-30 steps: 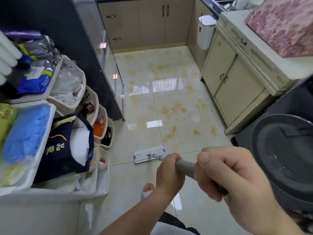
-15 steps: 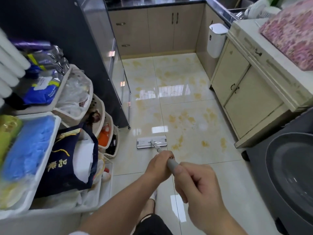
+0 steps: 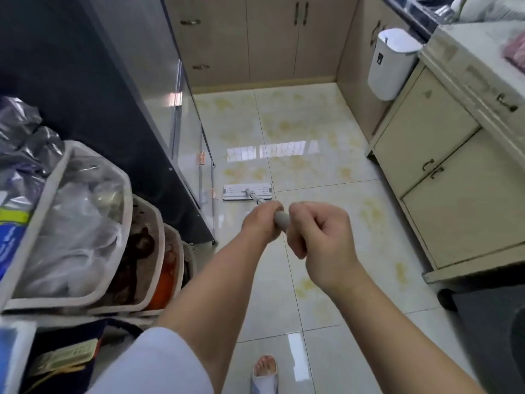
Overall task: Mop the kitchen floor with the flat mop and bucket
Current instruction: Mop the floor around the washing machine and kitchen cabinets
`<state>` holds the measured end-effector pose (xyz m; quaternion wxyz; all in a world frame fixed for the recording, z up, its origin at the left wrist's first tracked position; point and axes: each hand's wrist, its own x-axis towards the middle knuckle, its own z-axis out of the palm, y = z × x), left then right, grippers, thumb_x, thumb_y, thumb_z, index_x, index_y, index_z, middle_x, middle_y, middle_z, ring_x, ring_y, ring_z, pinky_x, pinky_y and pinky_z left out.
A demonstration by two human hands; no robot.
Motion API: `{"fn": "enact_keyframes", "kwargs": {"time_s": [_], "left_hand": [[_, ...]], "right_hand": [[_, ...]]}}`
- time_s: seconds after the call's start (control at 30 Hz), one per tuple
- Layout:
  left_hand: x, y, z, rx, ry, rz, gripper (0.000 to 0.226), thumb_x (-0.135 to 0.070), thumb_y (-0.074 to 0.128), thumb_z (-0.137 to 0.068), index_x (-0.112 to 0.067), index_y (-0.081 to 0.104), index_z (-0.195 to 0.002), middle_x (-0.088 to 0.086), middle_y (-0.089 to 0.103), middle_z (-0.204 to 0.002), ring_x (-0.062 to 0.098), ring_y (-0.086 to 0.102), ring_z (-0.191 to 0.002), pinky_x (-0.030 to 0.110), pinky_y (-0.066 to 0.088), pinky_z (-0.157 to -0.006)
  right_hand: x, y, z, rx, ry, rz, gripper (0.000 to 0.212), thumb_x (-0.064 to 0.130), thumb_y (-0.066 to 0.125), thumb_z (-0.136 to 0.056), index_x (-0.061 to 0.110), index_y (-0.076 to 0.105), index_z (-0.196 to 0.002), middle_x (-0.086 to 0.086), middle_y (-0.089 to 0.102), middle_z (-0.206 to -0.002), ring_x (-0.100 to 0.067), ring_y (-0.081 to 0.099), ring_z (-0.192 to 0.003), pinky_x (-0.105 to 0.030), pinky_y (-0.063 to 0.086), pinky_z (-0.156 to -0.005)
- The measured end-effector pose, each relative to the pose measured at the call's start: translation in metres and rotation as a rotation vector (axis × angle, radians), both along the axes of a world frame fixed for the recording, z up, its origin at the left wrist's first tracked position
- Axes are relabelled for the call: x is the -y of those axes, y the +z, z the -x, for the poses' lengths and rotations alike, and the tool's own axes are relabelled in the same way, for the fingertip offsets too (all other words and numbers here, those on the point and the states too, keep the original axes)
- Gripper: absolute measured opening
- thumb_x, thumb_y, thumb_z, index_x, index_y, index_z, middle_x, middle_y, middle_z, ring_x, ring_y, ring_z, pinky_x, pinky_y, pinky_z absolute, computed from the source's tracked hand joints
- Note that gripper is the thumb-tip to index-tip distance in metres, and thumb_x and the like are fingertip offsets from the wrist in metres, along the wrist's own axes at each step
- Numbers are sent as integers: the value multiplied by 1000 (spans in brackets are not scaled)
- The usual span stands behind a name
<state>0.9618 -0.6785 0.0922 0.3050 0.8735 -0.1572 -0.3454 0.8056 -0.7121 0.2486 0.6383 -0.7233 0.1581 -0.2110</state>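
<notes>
The flat mop's white head (image 3: pixel 247 192) lies flat on the glossy cream floor tiles (image 3: pixel 312 172), just right of the dark fridge's base. Its grey handle (image 3: pixel 281 218) runs back toward me. My left hand (image 3: pixel 260 223) grips the handle lower down, and my right hand (image 3: pixel 321 237) is closed around the handle's upper end, close behind the left. Both arms are stretched forward. No bucket is in view.
A dark fridge (image 3: pixel 85 81) and a rack of baskets (image 3: pixel 85 228) with bags line the left. Cream cabinets (image 3: pixel 443 177) and a hanging white bin (image 3: pixel 390 62) line the right, beige cupboards (image 3: pixel 272 38) the far wall. My sandalled foot (image 3: pixel 264 371) stands on the tiles below.
The mop head has slid forward along the floor, away from me, next to the fridge's base. My arms have stretched out and my hands have come closer together.
</notes>
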Motion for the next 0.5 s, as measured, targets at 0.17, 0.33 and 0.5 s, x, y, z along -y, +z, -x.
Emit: {"fn": "enact_keyframes", "kwargs": {"time_s": [0.17, 0.33, 0.5], "left_hand": [[-11, 24, 8, 69, 58, 18, 16, -30, 41, -82, -23, 53, -73, -3, 67, -86, 28, 63, -83, 35, 49, -65], [-46, 72, 82, 108, 139, 212, 23, -44, 39, -79, -28, 55, -79, -4, 63, -101, 23, 59, -92, 32, 43, -72], [-64, 100, 126, 289, -63, 61, 8, -28, 49, -87, -27, 57, -87, -7, 61, -99, 22, 58, -87, 31, 43, -66]], "right_hand": [[-1, 21, -11, 20, 22, -39, 51, 19, 50, -92, 20, 49, -41, -18, 39, -42, -12, 36, -45, -24, 36, -53], [-17, 81, 38, -6, 105, -72, 52, 32, 53, -90, 9, 46, -44, -14, 40, -40, -25, 34, -44, -60, 41, -55], [-22, 133, 67, 77, 175, -143, 49, 31, 56, -88, 15, 49, -43, -6, 40, -38, -25, 30, -41, -29, 43, -57]]}}
